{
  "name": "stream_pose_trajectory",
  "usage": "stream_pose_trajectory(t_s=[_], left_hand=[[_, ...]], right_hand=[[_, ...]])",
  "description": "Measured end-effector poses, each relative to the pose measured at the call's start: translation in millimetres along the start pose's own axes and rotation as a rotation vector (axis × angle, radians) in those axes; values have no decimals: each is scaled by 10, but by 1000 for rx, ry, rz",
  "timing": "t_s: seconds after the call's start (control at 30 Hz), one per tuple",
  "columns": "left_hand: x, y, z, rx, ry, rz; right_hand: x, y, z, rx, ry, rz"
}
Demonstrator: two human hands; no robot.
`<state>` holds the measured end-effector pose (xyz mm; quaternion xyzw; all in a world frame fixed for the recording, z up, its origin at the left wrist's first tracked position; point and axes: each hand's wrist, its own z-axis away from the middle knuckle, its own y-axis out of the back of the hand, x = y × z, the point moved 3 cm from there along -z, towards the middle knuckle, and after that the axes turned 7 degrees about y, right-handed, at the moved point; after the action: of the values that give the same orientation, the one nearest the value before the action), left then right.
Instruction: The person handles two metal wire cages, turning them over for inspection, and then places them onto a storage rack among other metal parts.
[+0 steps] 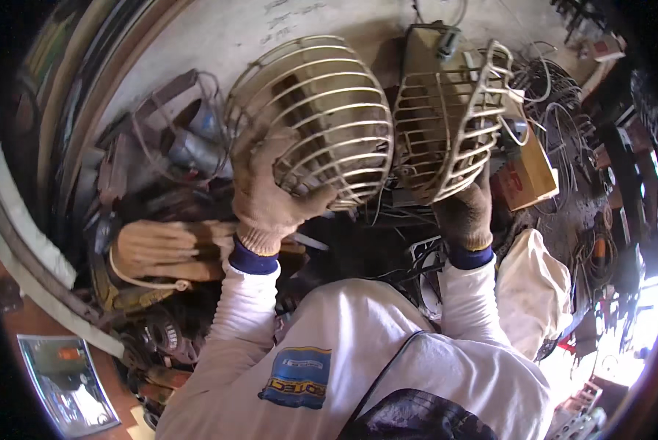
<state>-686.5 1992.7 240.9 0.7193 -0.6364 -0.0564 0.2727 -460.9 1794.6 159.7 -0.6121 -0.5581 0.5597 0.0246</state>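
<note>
In front of me are two open cages of pale metal bars. The left one, a rounded wire cage (pixel 330 110), bulges like a barrel. My left hand (pixel 264 180), in a brown knit glove, is closed on its lower left side, with the thumb along the bottom edge. The other wire cage (pixel 478 125), flatter and tilted, stands to its right with a narrow gap between. Under its lower edge my right hand (pixel 467 211), in a dirty brown glove, grips it from below; most of its fingers are hidden behind the bars.
Behind the cages rises a pale wall (pixel 292 18). A cardboard box (pixel 528 172) sits right of the right cage, near coiled cables (pixel 563 125). Tan ridged pieces (pixel 171 249) lie by my left wrist. Long bars (pixel 87 95) line the left side, and pale cloth (pixel 535 290) bulges at right.
</note>
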Motion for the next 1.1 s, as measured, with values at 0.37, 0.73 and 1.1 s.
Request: stream_pose_trajectory(t_s=[0.37, 0.73, 1.1], left_hand=[[536, 896, 473, -47, -99, 107], [864, 1359, 633, -13, -119, 447], [1242, 1766, 1114, 87, -54, 192]], right_hand=[[85, 183, 155, -155, -88, 70], [252, 213, 361, -336, -418, -209], [700, 163, 349, -287, -487, -140]])
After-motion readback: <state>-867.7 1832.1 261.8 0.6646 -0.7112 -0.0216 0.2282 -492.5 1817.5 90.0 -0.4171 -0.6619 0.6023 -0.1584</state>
